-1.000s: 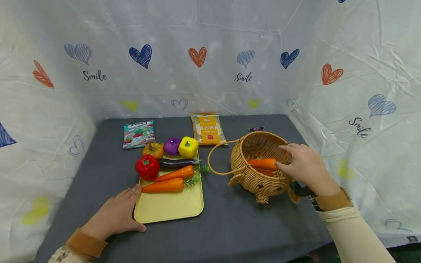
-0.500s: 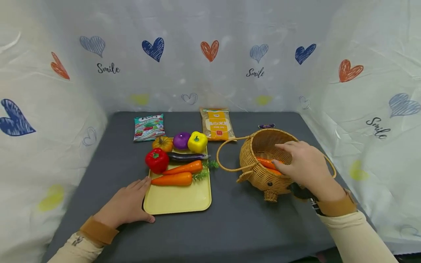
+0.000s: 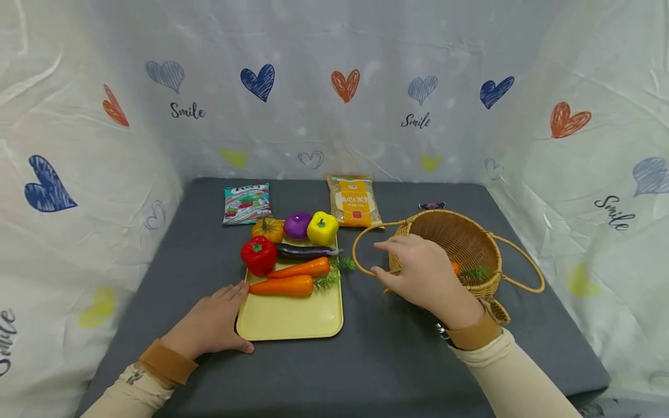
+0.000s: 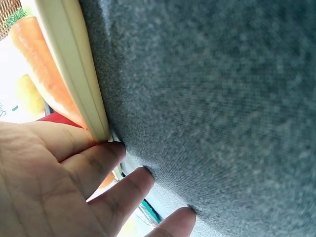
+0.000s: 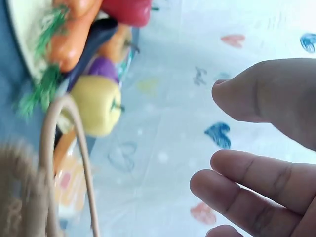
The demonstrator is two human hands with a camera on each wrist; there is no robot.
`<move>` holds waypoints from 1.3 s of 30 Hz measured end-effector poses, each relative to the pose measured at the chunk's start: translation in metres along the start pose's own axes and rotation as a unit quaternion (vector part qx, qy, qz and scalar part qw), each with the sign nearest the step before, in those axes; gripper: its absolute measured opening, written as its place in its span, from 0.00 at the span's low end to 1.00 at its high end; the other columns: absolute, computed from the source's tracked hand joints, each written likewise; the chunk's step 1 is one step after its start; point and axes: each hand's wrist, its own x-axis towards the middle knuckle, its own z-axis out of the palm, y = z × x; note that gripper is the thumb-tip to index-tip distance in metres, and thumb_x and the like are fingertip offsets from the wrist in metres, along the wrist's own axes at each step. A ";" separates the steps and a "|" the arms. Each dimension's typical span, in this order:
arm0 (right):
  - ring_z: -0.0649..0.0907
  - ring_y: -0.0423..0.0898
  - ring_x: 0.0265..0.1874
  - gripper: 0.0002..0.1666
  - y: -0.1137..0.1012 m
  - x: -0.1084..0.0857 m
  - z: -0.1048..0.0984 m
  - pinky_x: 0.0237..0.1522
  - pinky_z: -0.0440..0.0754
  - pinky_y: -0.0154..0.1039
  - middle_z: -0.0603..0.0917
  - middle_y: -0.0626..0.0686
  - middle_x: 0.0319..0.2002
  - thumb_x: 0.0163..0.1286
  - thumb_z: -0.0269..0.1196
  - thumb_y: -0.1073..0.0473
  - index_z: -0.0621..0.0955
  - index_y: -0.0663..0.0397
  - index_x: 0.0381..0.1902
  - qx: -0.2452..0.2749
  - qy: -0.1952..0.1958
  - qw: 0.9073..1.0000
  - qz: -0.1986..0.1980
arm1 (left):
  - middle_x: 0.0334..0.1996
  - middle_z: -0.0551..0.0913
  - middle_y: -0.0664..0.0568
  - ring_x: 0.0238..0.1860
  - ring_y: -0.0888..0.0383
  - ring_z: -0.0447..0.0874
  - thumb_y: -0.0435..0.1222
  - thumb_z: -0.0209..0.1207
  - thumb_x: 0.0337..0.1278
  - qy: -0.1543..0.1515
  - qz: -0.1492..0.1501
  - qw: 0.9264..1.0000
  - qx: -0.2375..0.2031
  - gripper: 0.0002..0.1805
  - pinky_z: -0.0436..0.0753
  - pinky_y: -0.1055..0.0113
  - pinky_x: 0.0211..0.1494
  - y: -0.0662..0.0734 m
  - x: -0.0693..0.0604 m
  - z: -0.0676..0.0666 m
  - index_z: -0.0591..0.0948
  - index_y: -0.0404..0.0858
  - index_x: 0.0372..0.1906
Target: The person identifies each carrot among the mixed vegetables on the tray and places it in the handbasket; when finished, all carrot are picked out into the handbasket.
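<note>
Lying on one tray (image 3: 292, 317): two carrots (image 3: 284, 285), one eggplant (image 3: 303, 251), one red pepper (image 3: 258, 255), one yellow pepper (image 3: 322, 229), one onion (image 3: 298, 226), one pumpkin (image 3: 268, 230). Another carrot (image 3: 456, 268) is showing inside one basket (image 3: 460, 235), right side of desk (image 3: 376, 360). Left grip (image 3: 214, 320) is resting against the tray's left edge, fingers extended, spread. Right grip (image 3: 424, 274) is hovering by the basket, thumb and fingers apart; neither is holding anything.

Left hand (image 3: 215, 319) rests low, fingers (image 4: 128, 190) straight (thumb (image 3: 243, 345) spread away); right hand (image 3: 425, 276) hovers, thumb and fingers parted.
</note>
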 end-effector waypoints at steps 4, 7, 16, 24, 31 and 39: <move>0.88 0.50 0.42 0.25 -0.019 0.012 0.014 0.36 0.87 0.46 0.91 0.49 0.47 0.64 0.78 0.42 0.92 0.48 0.54 0.002 -0.005 1.000 -0.017 | 0.80 0.62 0.33 0.77 0.29 0.63 0.72 0.78 0.34 0.000 0.002 1.000 0.002 0.77 0.69 0.28 0.69 0.000 0.000 0.000 0.60 0.27 0.83; 0.87 0.48 0.38 0.25 -0.032 0.019 0.025 0.33 0.85 0.44 0.91 0.49 0.46 0.64 0.79 0.43 0.92 0.48 0.53 0.000 -0.012 0.999 -0.030 | 0.80 0.63 0.33 0.76 0.29 0.64 0.72 0.78 0.33 0.003 0.007 1.000 0.005 0.78 0.71 0.29 0.68 0.000 -0.001 -0.001 0.60 0.27 0.83; 0.83 0.47 0.33 0.22 -0.065 0.035 0.067 0.27 0.80 0.41 0.89 0.47 0.45 0.65 0.77 0.42 0.92 0.47 0.50 -0.018 -0.041 0.997 -0.070 | 0.80 0.63 0.34 0.76 0.29 0.63 0.72 0.79 0.32 0.005 0.006 1.000 -0.001 0.77 0.70 0.28 0.68 0.001 -0.001 0.000 0.61 0.28 0.83; 0.82 0.46 0.32 0.17 -0.077 0.047 0.111 0.27 0.79 0.40 0.88 0.45 0.41 0.66 0.76 0.41 0.91 0.43 0.45 -0.005 -0.088 0.994 -0.071 | 0.80 0.63 0.35 0.77 0.29 0.63 0.70 0.79 0.34 0.001 0.001 1.000 -0.005 0.77 0.69 0.28 0.69 0.003 -0.002 -0.002 0.61 0.28 0.83; 0.83 0.47 0.36 0.16 -0.085 0.057 0.139 0.30 0.82 0.41 0.87 0.45 0.39 0.67 0.74 0.39 0.90 0.43 0.41 -0.013 -0.131 0.989 -0.064 | 0.80 0.64 0.35 0.77 0.30 0.63 0.70 0.80 0.34 0.004 0.000 1.000 -0.010 0.76 0.69 0.29 0.70 0.003 -0.004 -0.001 0.61 0.28 0.83; 0.84 0.49 0.36 0.23 -0.094 0.061 0.146 0.32 0.83 0.44 0.85 0.46 0.37 0.64 0.77 0.39 0.90 0.45 0.49 -0.009 -0.136 0.988 -0.070 | 0.80 0.64 0.35 0.77 0.31 0.64 0.70 0.79 0.35 0.014 0.008 1.000 0.004 0.76 0.71 0.32 0.70 -0.001 -0.003 0.002 0.60 0.28 0.83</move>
